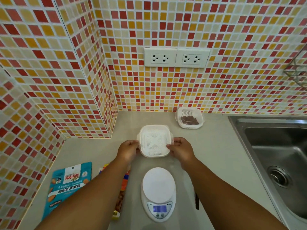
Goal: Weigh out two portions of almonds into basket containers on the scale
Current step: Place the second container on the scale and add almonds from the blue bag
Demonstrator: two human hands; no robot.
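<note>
White slotted basket container, empty, gripped at both side rims by left hand and right hand, just beyond the bare scale. Farther back, second container already holding almonds. Remaining: seating this basket, filling from almond bag left of scale.

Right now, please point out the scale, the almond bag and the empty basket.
scale (pixel 158 180), head view, middle of its white platform
almond bag (pixel 69 186), head view, its printed front
empty basket (pixel 155 140), head view, its slotted bottom
</note>
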